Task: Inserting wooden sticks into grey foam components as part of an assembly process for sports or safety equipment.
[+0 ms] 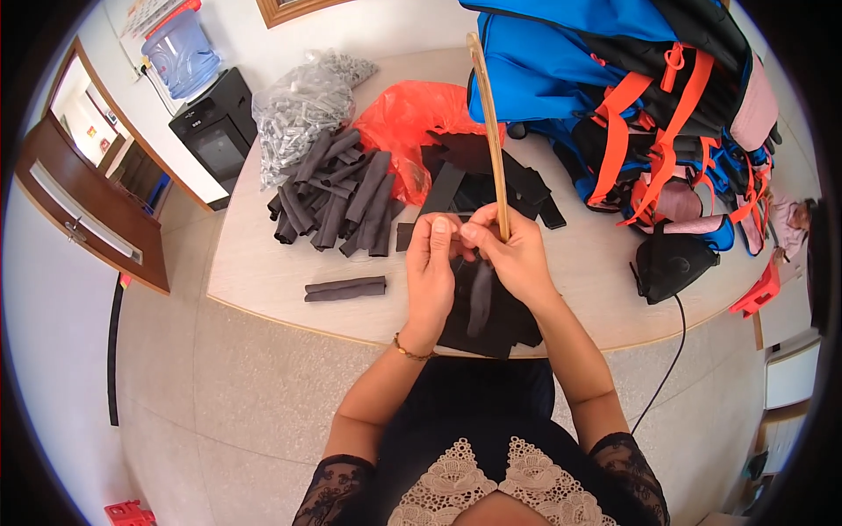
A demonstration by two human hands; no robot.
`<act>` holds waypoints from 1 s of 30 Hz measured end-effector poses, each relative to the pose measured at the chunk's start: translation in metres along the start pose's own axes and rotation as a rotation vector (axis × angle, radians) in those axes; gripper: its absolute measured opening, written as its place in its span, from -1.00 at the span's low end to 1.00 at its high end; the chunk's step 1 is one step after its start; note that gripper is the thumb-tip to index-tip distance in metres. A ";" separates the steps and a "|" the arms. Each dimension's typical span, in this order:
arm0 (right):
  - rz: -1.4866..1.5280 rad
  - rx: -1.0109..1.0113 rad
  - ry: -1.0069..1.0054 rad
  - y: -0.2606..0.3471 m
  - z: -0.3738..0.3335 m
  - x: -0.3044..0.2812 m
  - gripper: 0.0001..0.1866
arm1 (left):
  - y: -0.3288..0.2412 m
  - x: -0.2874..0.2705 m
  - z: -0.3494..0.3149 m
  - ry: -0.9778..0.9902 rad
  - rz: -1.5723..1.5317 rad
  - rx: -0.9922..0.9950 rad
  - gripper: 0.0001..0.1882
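My right hand (516, 256) is closed around the lower end of a long, thin wooden stick (491, 123), which points up and away from me. My left hand (431, 267) meets it at the fingertips, its thumb and fingers pinched. Whatever lies between those fingertips is too small to make out. Just below my hands, a dark fabric strip (481, 298) shows over flat black fabric pieces (465, 333) at the table's near edge. To the left of my hands lies a rolled dark grey fabric tube (345, 288), apart from a heap of similar tubes (338, 197).
Behind the heap sit a clear bag of small grey pieces (303, 114) and a red plastic bag (412, 110). More black pieces (447, 186) lie beyond my hands. Blue backpacks with orange straps (561, 70) fill the table's right, near a black pouch (675, 263). A cable (671, 368) hangs down.
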State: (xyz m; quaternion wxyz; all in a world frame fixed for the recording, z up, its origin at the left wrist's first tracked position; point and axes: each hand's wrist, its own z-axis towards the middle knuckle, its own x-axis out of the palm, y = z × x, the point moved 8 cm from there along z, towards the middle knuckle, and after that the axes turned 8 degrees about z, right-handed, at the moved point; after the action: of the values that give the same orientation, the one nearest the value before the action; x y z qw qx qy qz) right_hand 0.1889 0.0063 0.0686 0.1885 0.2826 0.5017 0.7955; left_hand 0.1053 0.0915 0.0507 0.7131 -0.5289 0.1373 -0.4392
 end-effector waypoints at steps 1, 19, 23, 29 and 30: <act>-0.030 0.038 -0.046 -0.006 0.003 -0.002 -0.88 | 0.006 -0.003 -0.004 -0.054 -0.063 -0.057 -0.72; -0.256 0.376 0.032 -0.032 -0.031 -0.022 -0.76 | 0.030 -0.024 0.013 -0.394 -0.246 -0.060 -0.71; -0.187 0.298 0.066 -0.026 -0.021 -0.016 -0.84 | 0.036 -0.019 0.016 -0.342 -0.197 -0.240 -0.67; -0.175 0.240 0.021 -0.021 -0.024 -0.011 -0.87 | 0.031 -0.021 0.015 -0.373 -0.272 -0.107 -0.64; -0.157 0.189 -0.029 -0.015 -0.023 -0.016 -0.87 | 0.029 -0.020 0.014 -0.351 -0.336 -0.058 -0.63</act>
State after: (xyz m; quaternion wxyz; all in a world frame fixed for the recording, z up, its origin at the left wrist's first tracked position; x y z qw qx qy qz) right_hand 0.1866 -0.0120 0.0428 0.2301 0.2706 0.5924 0.7231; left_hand 0.1167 0.1174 0.0259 0.6274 -0.6329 -0.0661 -0.4488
